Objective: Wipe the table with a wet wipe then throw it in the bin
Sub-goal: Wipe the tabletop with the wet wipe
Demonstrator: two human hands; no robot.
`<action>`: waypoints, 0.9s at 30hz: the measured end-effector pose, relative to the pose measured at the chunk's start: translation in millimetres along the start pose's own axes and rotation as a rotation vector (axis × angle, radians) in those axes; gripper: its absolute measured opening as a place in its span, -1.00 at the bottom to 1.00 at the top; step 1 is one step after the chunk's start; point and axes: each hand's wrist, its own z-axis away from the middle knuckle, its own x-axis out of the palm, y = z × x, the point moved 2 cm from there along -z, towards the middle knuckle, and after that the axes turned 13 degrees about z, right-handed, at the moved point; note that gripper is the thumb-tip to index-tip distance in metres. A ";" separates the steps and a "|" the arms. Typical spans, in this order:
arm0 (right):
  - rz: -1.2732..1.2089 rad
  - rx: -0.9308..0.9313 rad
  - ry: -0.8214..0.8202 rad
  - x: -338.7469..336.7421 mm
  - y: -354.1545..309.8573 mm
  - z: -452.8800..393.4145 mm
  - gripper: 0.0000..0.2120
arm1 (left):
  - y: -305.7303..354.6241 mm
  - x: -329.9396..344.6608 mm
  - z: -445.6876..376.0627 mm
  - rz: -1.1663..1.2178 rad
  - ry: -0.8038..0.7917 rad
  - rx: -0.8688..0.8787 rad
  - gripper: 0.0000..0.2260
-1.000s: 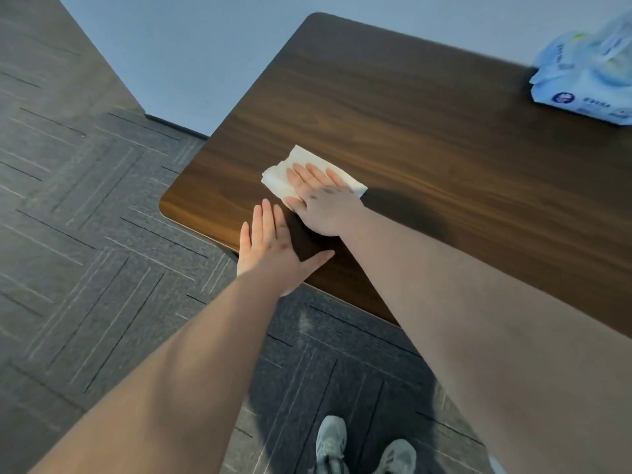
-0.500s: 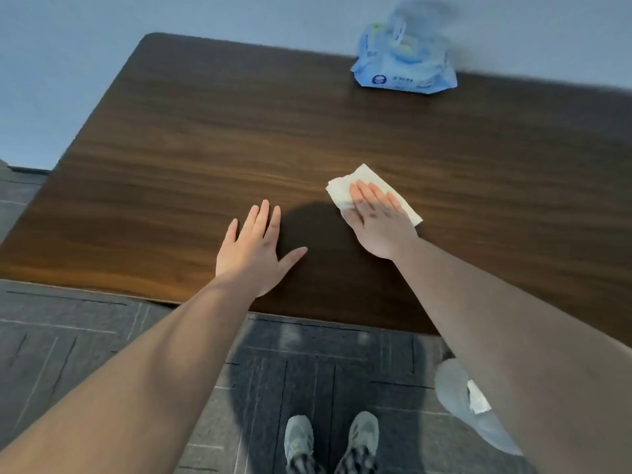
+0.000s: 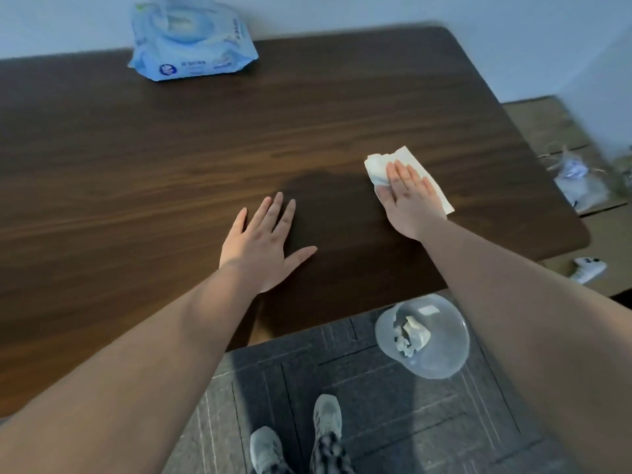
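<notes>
Your right hand [image 3: 408, 196] lies flat with fingers straight and close together, pressing the wet wipe [image 3: 407, 172] onto the table [image 3: 171, 165] towards its right end; nothing is pinched, only pinned under the palm. Your left hand [image 3: 263, 244] rests open, fingers spread, bracing on the wood nearby. The wipe's left edge is bunched, so a hard push could roll it up and leave streaks, or let it slide out from under your palm. The far side by the wipes packet [image 3: 191, 42] looks untouched and could be missed. The bin [image 3: 422, 336] stands on the floor just off the table's near edge, by your right arm; a careless drop may miss its rim.
</notes>
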 end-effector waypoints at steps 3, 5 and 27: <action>-0.018 0.077 -0.008 6.3 44.5 1.1 -0.44 | 30.3 1.1 -20.1 -0.015 -0.009 0.037 -0.23; -0.034 0.119 -0.013 9.9 68.1 0.7 -0.44 | 48.6 1.6 -31.3 -0.016 -0.007 0.067 -0.22; -0.088 0.332 -0.021 21.7 139.3 18.0 -0.44 | 82.2 12.2 -52.3 0.032 -0.078 0.025 -0.23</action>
